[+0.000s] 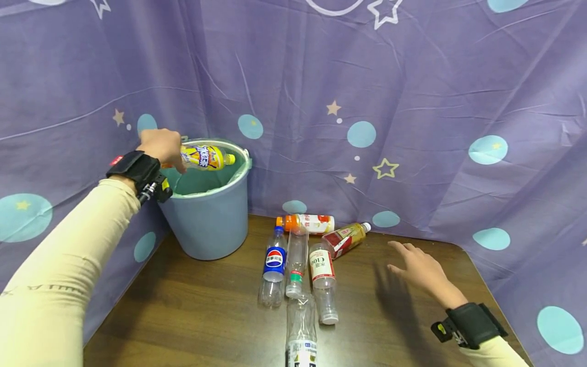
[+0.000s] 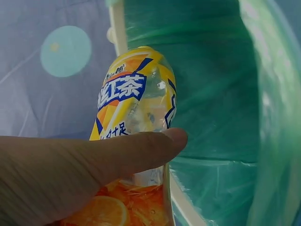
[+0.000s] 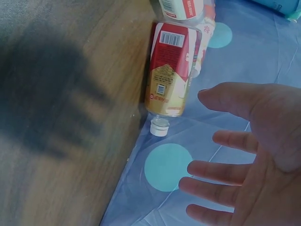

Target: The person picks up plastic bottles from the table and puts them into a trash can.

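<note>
Purple star-and-dot cloth [image 1: 412,76] hangs behind a brown wooden table [image 1: 192,316] and drapes over its far and side edges. Above the blue bucket [image 1: 208,224] at the table's far left corner, the left hand [image 1: 160,145] grips a yellow-labelled bottle [image 1: 206,157] by its base end, thumb across the label, so the bottle lies level with its cap over the bucket's open mouth. A green liner [image 2: 221,94] covers the bucket's inside, folded over the rim. Near the far edge of the table the other bottles lie on their sides in a loose cluster: a Pepsi bottle [image 1: 274,267], a clear bottle [image 1: 296,260], and a red-and-gold tea bottle [image 1: 345,238] touching the cloth. The right hand [image 1: 419,267] hovers just beside that tea bottle, fingers spread and empty, palm down over the table near its right edge.
</note>
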`<state>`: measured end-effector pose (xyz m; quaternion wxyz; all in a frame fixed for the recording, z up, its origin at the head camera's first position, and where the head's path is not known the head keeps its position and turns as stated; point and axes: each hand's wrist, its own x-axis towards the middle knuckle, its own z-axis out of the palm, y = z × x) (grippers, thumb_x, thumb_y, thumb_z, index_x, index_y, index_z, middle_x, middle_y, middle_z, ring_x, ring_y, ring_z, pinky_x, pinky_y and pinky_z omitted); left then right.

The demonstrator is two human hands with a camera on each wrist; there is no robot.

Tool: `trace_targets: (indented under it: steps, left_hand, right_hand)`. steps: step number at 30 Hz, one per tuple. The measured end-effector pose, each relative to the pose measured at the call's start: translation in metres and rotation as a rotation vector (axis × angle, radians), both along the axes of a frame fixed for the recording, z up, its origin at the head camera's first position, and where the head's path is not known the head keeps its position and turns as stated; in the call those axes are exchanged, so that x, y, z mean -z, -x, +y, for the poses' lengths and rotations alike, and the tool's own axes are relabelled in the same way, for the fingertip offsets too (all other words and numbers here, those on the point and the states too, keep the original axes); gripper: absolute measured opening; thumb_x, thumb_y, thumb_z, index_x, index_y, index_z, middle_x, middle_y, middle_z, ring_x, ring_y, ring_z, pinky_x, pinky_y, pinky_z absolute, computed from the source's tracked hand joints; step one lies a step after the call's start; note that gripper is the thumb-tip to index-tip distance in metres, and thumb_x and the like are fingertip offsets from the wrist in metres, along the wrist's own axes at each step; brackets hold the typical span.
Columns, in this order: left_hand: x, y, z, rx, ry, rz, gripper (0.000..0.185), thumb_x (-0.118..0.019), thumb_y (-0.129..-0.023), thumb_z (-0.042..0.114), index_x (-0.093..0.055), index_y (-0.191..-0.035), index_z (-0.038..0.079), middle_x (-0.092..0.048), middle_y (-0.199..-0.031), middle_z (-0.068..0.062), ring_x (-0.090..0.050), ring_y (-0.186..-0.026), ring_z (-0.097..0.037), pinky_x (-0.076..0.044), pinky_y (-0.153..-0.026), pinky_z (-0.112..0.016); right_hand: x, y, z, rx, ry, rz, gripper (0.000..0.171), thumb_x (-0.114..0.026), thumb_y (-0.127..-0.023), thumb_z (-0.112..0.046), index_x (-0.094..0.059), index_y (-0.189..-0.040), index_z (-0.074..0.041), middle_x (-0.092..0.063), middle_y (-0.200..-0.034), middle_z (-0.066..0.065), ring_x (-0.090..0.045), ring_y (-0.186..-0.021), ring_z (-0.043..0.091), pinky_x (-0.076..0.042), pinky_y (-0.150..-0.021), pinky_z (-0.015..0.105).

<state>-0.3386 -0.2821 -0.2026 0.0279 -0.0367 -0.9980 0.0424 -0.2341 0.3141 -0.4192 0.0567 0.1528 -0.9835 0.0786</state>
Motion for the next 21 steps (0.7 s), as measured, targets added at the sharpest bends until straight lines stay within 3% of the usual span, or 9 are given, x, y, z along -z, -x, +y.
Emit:
trace_targets:
  steps: [5, 11, 17, 21]
  left_hand:
    - [0.003, 0.008, 0.007, -0.006, 0.049, -0.002, 0.061, -0.092, -0.058, 0.028, -0.067, -0.103, -0.005, -0.070, -0.102, -0.030, -0.065, -0.095, -0.048, -0.048, -0.079, -0.060]
    - [0.002, 0.016, 0.015, -0.017, 0.123, -0.050, 0.052, -0.094, -0.056, 0.027, -0.072, -0.093, -0.001, -0.071, -0.099, -0.027, -0.067, -0.092, -0.044, -0.051, -0.074, -0.055]
    - [0.002, 0.024, 0.018, -0.016, 0.113, -0.114, 0.049, -0.096, -0.056, 0.029, -0.076, -0.090, 0.001, -0.073, -0.098, -0.024, -0.068, -0.092, -0.040, -0.053, -0.076, -0.053]
    - [0.006, 0.028, 0.018, -0.054, 0.102, -0.142, 0.051, -0.095, -0.060, 0.032, -0.077, -0.097, 0.000, -0.072, -0.106, -0.027, -0.068, -0.095, -0.040, -0.055, -0.078, -0.053]
  right_hand:
    - [0.004, -0.002, 0.001, 0.002, 0.003, -0.010, 0.064, -0.079, -0.087, -0.032, -0.055, -0.141, -0.006, -0.064, -0.123, 0.027, -0.065, -0.104, 0.049, -0.055, -0.069, 0.056]
    - [0.007, -0.005, 0.000, 0.000, 0.007, -0.010, 0.063, -0.079, -0.086, -0.030, -0.055, -0.139, -0.006, -0.065, -0.122, 0.027, -0.065, -0.103, 0.048, -0.055, -0.068, 0.055]
    - [0.011, -0.007, -0.002, 0.005, 0.008, -0.032, 0.064, -0.078, -0.087, -0.029, -0.054, -0.141, -0.006, -0.063, -0.125, 0.030, -0.065, -0.103, 0.049, -0.055, -0.066, 0.054]
    - [0.014, -0.008, -0.002, 0.010, 0.005, -0.038, 0.064, -0.078, -0.086, -0.029, -0.054, -0.141, -0.006, -0.063, -0.125, 0.030, -0.065, -0.104, 0.050, -0.055, -0.067, 0.055]
